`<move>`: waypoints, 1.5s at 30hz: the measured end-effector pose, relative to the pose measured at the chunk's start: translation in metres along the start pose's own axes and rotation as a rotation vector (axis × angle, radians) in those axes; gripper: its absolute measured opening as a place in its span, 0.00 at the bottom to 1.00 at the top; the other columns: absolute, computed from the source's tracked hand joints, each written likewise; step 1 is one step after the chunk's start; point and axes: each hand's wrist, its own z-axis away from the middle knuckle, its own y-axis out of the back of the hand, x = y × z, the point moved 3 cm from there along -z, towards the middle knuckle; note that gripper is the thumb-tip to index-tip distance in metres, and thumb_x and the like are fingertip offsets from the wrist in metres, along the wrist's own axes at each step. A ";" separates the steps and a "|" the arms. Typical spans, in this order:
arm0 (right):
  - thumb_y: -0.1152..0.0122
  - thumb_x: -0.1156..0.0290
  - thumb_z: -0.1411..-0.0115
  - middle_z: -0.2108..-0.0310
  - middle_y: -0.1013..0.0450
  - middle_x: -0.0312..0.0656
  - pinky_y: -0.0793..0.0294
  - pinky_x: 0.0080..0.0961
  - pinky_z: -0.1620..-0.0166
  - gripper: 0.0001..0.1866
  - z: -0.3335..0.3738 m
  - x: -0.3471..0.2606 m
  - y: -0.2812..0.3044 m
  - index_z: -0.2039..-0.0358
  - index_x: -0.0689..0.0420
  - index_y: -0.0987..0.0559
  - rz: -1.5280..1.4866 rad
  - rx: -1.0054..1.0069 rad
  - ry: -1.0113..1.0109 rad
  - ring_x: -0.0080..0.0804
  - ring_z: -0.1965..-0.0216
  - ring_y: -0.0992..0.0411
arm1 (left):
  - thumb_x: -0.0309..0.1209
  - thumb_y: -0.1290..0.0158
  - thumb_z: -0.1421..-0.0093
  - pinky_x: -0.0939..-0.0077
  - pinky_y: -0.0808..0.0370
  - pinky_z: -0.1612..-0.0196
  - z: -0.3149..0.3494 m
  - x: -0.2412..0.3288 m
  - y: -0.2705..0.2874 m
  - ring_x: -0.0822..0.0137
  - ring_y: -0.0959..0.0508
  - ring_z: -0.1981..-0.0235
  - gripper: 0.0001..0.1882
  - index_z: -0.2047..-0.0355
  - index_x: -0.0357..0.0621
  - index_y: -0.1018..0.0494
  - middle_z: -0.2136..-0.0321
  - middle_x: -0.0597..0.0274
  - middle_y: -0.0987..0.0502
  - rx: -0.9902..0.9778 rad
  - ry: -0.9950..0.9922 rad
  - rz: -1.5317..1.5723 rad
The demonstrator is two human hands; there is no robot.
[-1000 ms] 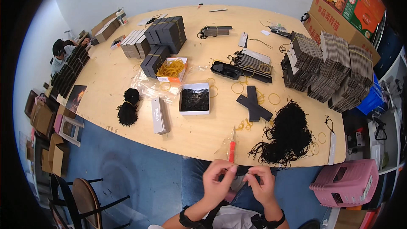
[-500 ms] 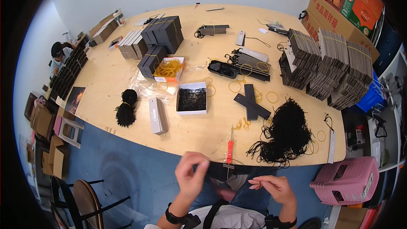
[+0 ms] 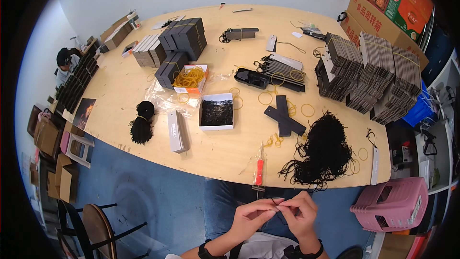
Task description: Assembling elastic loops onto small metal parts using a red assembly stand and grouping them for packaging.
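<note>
Below the table's near edge, over my lap, my left hand (image 3: pixel 251 217) and my right hand (image 3: pixel 301 214) meet fingertip to fingertip. Both pinch a thin black cord (image 3: pixel 279 207) between them. A big tangled pile of black cords (image 3: pixel 324 151) lies on the wooden table (image 3: pixel 120 86) just above my right hand. A red-handled tool (image 3: pixel 259 170) rests at the table edge above my left hand. Two crossed black card strips (image 3: pixel 283 114) lie beyond the pile.
A white box with dark contents (image 3: pixel 216 111), a box of yellow rubber bands (image 3: pixel 189 77), a tied black cord bundle (image 3: pixel 142 122) and stacks of dark grey card (image 3: pixel 373 74) cover the table. A pink plastic stool (image 3: pixel 393 204) stands at right, a chair (image 3: pixel 96 225) at lower left. Another person (image 3: pixel 66 62) sits far left.
My hands were apart half a second ago, the left one raised. Now they have come back together on the cord in front of me.
</note>
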 end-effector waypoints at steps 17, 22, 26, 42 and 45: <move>0.40 0.81 0.42 0.66 0.30 0.37 0.32 0.15 0.66 0.06 -0.005 0.028 -0.006 0.63 0.63 0.21 -0.748 -0.532 -0.350 0.19 0.66 0.31 | 0.22 0.45 0.40 0.79 0.27 0.64 -0.005 0.015 0.009 0.69 0.22 0.66 0.05 0.63 0.38 0.23 0.66 0.60 0.21 -0.468 -0.091 -0.447; 0.41 0.84 0.42 0.65 0.30 0.38 0.32 0.15 0.67 0.03 0.001 0.032 -0.009 0.67 0.64 0.22 -0.753 -0.505 -0.378 0.19 0.67 0.31 | 0.23 0.46 0.39 0.82 0.28 0.70 -0.004 0.012 0.010 0.74 0.23 0.71 0.05 0.63 0.37 0.23 0.68 0.62 0.21 -0.395 -0.079 -0.446; 0.38 0.81 0.44 0.68 0.28 0.37 0.36 0.14 0.72 0.02 -0.002 0.026 0.004 0.69 0.62 0.21 -0.655 -0.459 -0.357 0.18 0.72 0.32 | 0.24 0.46 0.38 0.83 0.29 0.74 -0.003 0.015 0.014 0.78 0.25 0.76 0.06 0.61 0.36 0.25 0.71 0.63 0.21 -0.140 -0.027 -0.428; 0.35 0.80 0.46 0.69 0.27 0.36 0.35 0.14 0.74 0.06 -0.009 0.010 0.013 0.68 0.59 0.21 -0.390 -0.583 -0.177 0.19 0.73 0.32 | 0.26 0.47 0.37 0.82 0.34 0.73 -0.001 0.016 0.007 0.75 0.30 0.73 0.06 0.61 0.38 0.27 0.71 0.63 0.27 -0.361 -0.042 -0.597; 0.36 0.81 0.45 0.69 0.27 0.37 0.33 0.16 0.72 0.06 -0.007 0.012 0.012 0.67 0.60 0.22 -0.422 -0.607 -0.134 0.22 0.71 0.31 | 0.27 0.47 0.36 0.82 0.34 0.73 -0.002 0.013 0.008 0.79 0.31 0.74 0.06 0.61 0.38 0.27 0.71 0.65 0.26 -0.404 0.012 -0.526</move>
